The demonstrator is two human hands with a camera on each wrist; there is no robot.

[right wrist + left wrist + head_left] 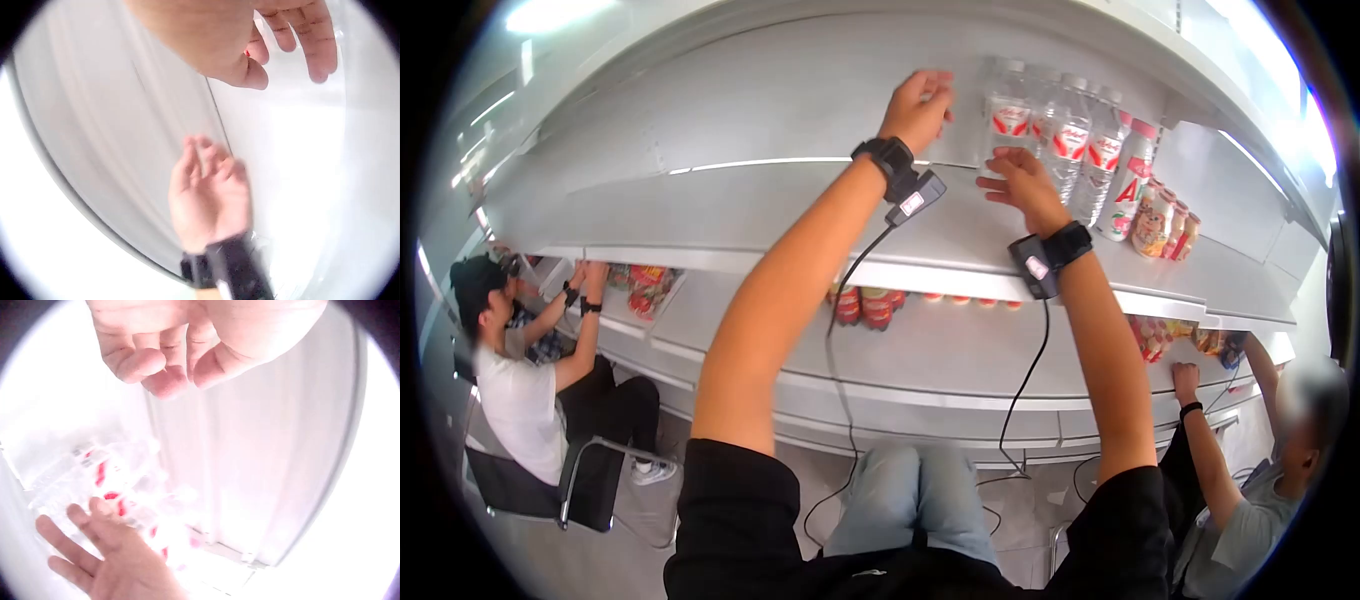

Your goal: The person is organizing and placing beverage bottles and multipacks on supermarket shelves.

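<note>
Clear plastic water bottles (pixel 1068 150) with red and white labels stand in a group on the upper shelf (pixel 800 210). My right hand (pixel 1028 188) is in front of them, fingers spread and holding nothing, overlapping the nearer bottles in the head view. To the left of the bottles my left hand (pixel 919 108) hangs above the shelf with loosely curled fingers and nothing in them. The left wrist view shows the left hand's fingers (pixel 165 381) bent around bare air, with the right hand (pixel 122 559) beyond, near the blurred bottles (pixel 112 494).
A white bottle with a pink cap (pixel 1128 185) and several small jars (pixel 1165 225) stand right of the water bottles. Red-capped bottles (pixel 868 306) sit on the shelf below. One person (pixel 520 390) sits at the left, another (pixel 1260 500) at the right. Cables (pixel 840 380) hang from both wrists.
</note>
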